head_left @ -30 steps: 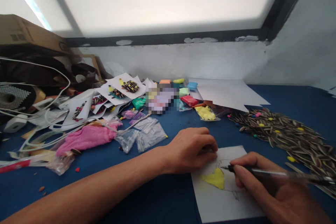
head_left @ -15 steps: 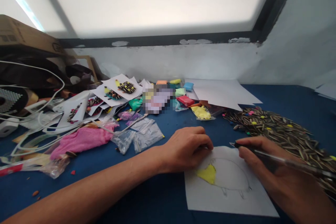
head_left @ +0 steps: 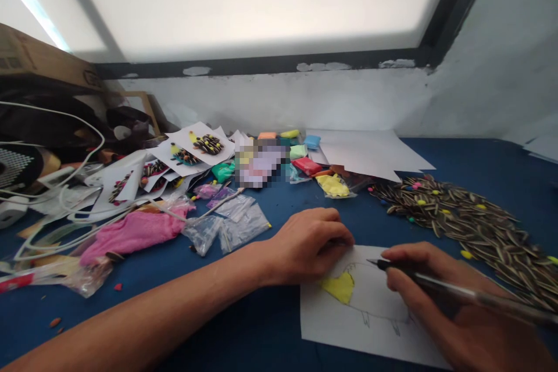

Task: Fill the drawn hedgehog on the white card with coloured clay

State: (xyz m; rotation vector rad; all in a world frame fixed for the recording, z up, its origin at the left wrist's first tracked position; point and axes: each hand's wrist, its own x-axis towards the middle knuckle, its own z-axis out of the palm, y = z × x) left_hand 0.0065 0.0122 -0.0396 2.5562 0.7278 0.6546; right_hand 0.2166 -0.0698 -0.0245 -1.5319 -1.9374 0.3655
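Note:
A small sheet of white paper (head_left: pixel 325 328) lies in front of me, bearing a thin-lined rounded outline with short legs. A patch of yellow clay (head_left: pixel 340 288) covers the pointed left end of this drawing. My left hand (head_left: pixel 311 247) rests on the sheet's upper left edge, its fingers curled and their tips hidden, pressing the paper. In my right hand (head_left: pixel 440 296) a pen with a clear barrel and black grip (head_left: pixel 429 283) is pinched between thumb and fingers. The pen's tip is close to the outline's top; I cannot tell if it touches.
Striped sunflower seeds (head_left: pixel 475 226) are heaped at right. Behind stand colourful clay packs (head_left: pixel 308 167) and blank paper (head_left: pixel 370 151). At left lie finished seed pictures (head_left: pixel 209 145), clear bags (head_left: pixel 244 224), a pink cloth-like piece (head_left: pixel 135 232) and white cables (head_left: pixel 65 203).
My right hand and the pen have moved left and slightly down, over the drawing. The paper has shifted left and turned a little clockwise. My left hand stays nearly still.

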